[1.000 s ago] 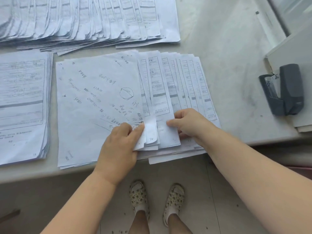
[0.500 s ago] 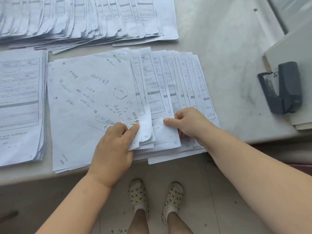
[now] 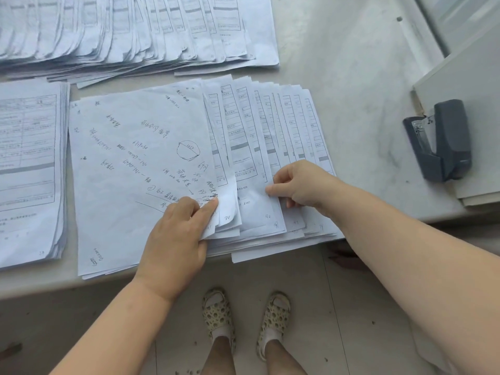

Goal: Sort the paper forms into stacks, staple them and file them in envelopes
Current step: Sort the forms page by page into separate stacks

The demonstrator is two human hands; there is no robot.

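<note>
A fanned stack of printed forms [image 3: 257,147] lies at the table's front edge, topped on its left by a sheet with handwritten notes [image 3: 130,163]. My left hand [image 3: 176,239] pinches the lifted lower right corners of the top few sheets between thumb and fingers. My right hand [image 3: 300,185] pinches the lower edge of a form further right in the fan, with its fingers curled. The forms carry handwritten numbers at their bottom corners.
A long fanned row of forms [image 3: 130,31] runs along the back. A squared stack of forms [image 3: 29,169] sits at the left. A dark grey stapler [image 3: 443,142] rests on pale envelopes [image 3: 473,85] at the right. My feet stand below the table edge [image 3: 40,285].
My left thumb has lifted the corners of the top sheets a little more. My right hand has shifted slightly right along the fan and taken hold of a form's edge.
</note>
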